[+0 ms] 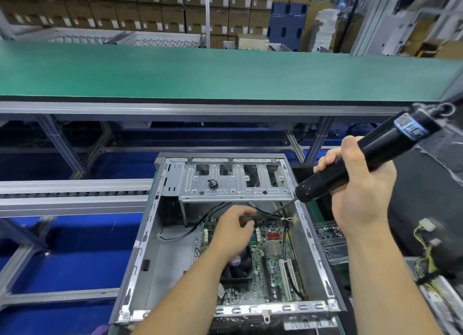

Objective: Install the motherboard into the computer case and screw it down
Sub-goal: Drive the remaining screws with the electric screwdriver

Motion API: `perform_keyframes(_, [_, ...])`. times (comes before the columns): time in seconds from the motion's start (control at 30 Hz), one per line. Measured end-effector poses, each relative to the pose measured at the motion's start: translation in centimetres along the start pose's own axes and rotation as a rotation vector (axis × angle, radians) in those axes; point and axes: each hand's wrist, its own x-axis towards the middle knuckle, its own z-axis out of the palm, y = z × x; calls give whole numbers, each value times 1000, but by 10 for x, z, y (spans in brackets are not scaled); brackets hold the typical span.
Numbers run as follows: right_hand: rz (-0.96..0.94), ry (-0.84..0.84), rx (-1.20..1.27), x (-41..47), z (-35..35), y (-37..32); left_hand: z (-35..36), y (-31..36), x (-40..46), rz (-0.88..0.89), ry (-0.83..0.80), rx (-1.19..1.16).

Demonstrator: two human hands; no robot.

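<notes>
The open grey computer case lies on its side in front of me. Inside it on the right sits the green motherboard, with a black CPU fan and white slots. My left hand reaches into the case and rests on the board's far edge, fingers pinched around a small part I cannot make out. My right hand grips a black electric screwdriver, tilted, with its bit pointing down and left toward the board's far right corner.
A silver drive cage spans the case's far end, with black cables below it. A green conveyor belt runs behind. Loose wired parts and a clear tray lie to the right. Blue floor shows at the left.
</notes>
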Motion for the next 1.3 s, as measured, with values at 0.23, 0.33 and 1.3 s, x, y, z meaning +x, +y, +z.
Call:
perform_keyframes(0.23, [-22,7,-79,3,5,-9,25,14,-17,608,-385,614])
perform_keyframes(0.33, [-22,14,-117,7,5,-13,20,11,-12,496,-404,895])
perform_keyframes(1.3, [135,-52,-566,-14,-13,75,26,-14,-5,232,-604,891])
